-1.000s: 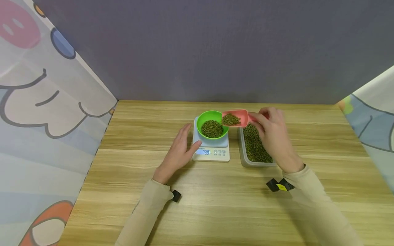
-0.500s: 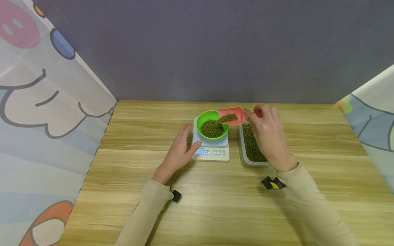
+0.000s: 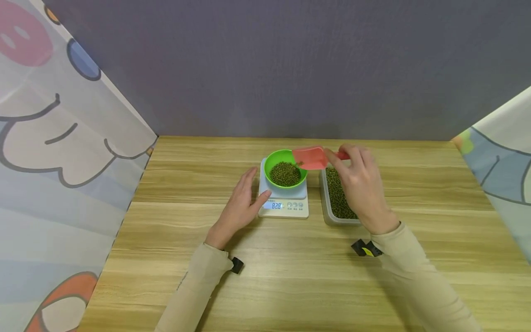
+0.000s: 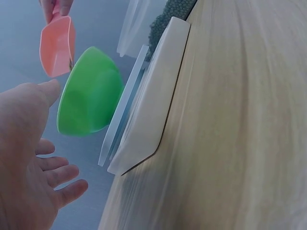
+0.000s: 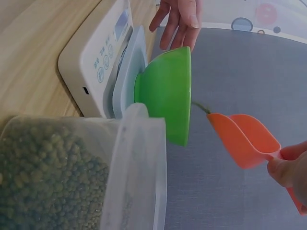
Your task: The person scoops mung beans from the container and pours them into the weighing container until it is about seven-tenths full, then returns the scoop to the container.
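My right hand pinches the handle of a pink scoop, tilted over the right rim of a green bowl. A thin stream of green beans runs off the scoop's lip in the right wrist view, and only a few beans show in the scoop. A pile of mung beans lies in the bowl. Under the bowl is a white kitchen scale, its display reading about 82.8. My left hand stays beside the scale's left side, fingers extended, apart from the bowl in the left wrist view.
A clear plastic container full of green beans stands right of the scale, partly under my right hand. The wooden table meets a grey wall behind. Printed cartoon panels flank both sides.
My right hand has moved slightly left and tipped the scoop, whose beans have mostly run out into the bowl. The display has risen from 73.9 to about 82.8. The left hand has stayed put.
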Demonstrator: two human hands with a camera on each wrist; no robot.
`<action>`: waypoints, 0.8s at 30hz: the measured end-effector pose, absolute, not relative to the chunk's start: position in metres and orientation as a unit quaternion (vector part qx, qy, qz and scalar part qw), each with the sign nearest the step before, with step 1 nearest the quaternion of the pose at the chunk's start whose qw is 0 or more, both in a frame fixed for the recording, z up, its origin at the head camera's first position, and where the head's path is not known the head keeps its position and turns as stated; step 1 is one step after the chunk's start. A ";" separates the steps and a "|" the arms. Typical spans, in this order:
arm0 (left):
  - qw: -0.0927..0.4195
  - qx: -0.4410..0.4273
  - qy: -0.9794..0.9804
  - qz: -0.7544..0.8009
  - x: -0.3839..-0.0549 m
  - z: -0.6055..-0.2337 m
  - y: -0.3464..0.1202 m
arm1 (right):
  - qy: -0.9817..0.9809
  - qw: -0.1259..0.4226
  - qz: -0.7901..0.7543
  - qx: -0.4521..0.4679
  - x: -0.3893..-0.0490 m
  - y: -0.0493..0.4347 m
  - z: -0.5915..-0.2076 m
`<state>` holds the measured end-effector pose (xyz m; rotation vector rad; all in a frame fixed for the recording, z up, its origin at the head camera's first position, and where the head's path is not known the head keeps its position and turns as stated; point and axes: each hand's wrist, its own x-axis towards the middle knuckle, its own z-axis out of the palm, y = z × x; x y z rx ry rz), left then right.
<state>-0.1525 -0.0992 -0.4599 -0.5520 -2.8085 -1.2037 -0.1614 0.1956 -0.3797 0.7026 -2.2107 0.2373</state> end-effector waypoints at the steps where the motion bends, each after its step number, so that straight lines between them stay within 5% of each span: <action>1: 0.019 -0.177 -0.905 -0.386 -0.152 -0.460 -0.099 | -0.869 0.399 0.093 0.277 -0.161 0.196 -0.380; 24: 0.022 -0.172 -0.909 -0.379 -0.150 -0.459 -0.106 | -0.875 0.384 0.185 0.230 -0.146 0.231 -0.402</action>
